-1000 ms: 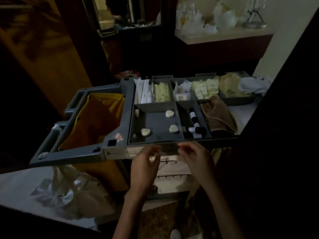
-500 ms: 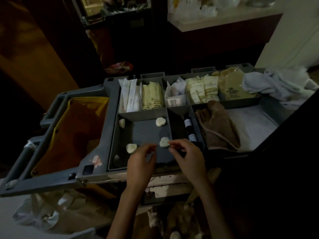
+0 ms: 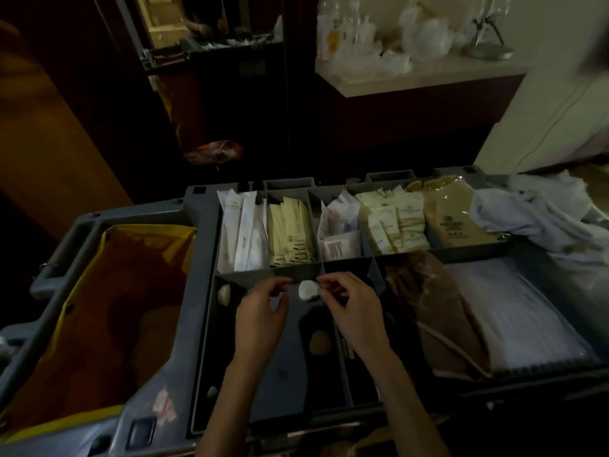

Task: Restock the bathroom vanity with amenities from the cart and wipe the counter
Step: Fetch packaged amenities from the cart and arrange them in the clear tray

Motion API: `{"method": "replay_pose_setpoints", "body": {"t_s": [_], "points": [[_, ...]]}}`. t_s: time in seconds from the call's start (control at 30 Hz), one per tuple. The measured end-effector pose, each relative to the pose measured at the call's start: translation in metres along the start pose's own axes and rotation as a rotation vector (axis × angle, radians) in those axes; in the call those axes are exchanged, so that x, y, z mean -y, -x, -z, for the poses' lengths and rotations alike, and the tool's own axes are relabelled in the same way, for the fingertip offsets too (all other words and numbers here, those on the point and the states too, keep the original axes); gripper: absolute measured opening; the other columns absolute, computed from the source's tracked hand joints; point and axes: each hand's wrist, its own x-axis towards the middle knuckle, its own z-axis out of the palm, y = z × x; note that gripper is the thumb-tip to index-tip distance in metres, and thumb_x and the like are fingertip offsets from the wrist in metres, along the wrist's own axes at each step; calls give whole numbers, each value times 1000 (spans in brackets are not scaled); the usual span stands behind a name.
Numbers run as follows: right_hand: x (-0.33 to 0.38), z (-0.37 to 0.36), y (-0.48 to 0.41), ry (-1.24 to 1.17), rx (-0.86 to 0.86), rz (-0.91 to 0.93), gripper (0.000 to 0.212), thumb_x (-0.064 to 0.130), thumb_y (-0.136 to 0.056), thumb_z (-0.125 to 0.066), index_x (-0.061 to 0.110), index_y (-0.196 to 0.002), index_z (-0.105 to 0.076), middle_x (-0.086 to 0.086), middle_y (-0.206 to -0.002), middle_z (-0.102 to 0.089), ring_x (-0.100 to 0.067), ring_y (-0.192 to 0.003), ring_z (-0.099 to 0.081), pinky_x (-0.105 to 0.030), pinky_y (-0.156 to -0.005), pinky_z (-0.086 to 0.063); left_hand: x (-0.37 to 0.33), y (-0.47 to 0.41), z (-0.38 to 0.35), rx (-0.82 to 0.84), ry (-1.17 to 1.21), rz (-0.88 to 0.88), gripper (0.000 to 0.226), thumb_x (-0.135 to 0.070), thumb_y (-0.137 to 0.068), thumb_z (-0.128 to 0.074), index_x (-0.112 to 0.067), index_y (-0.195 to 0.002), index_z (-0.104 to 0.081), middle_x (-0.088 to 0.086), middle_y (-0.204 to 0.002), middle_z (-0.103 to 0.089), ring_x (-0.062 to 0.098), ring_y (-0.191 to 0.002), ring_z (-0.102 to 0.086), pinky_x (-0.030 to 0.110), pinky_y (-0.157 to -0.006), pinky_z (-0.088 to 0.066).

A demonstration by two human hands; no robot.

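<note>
Both hands hovered over the grey plastic cart tray [image 3: 204,324]. The right hand [image 3: 354,313] pinched a small white round soap [image 3: 308,289] with its fingertips. The left hand [image 3: 260,319] was half curled, empty, just beside it. Cream sachets [image 3: 290,232] stood behind, a brown folded cloth [image 3: 435,311] to the right.
</note>
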Motion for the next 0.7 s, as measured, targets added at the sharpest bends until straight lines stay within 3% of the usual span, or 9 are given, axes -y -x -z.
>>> {"method": "replay_pose_setpoints", "body": {"t_s": [0.13,0.3,0.4,0.53,0.7], "points": [[7,-19,-26,34,-4,10,14,18,-86,-68,22,-100,-70,15,-90,-61,-4,-83,-60,-21,-76,-51,20,-35,5,-63,56,7,22,-5,-85,-66,-16,-103,-70,-5,-93,-69,7,-84,-64,1,-73,-41],[-1,-44,-52,70,-41,-33,12,17,-87,-67,19,-99,-69,5,-93,-66,-3,-80,-60,-22,-75,-52,30,-61,-3,-31,168,19,23,-4,-86,-65,-17,-105,-68,-7,-96,-67,3,-85,-64,4,-72,-46],[1,-64,-70,149,-74,-51,15,13,-88,-65,17,-102,-69,1,-98,-67,-12,-85,-63,-20,-76,-48,35,-82,-4,-12,230,-6,26,-4,-87,-65,-22,-105,-66,-7,-99,-67,3,-87,-64,8,-73,-48],[10,-84,-93,334,-118,-89,25,5,-91,-57,12,-113,-66,-8,-111,-66,-24,-96,-63,-30,-80,-48,41,-112,-1,2,241,-12,26,-8,-88,-64,-24,-108,-66,-11,-101,-66,-1,-88,-62,11,-74,-49],[14,-102,-118,459,5,-232,45,-1,-91,-49,8,-135,-47,-14,-134,-52,-32,-115,-56,-38,-91,-45,61,-127,-3,21,210,-6,21,-10,-90,-63,-19,-109,-67,-6,-103,-66,1,-86,-60,11,-75,-49]]}}
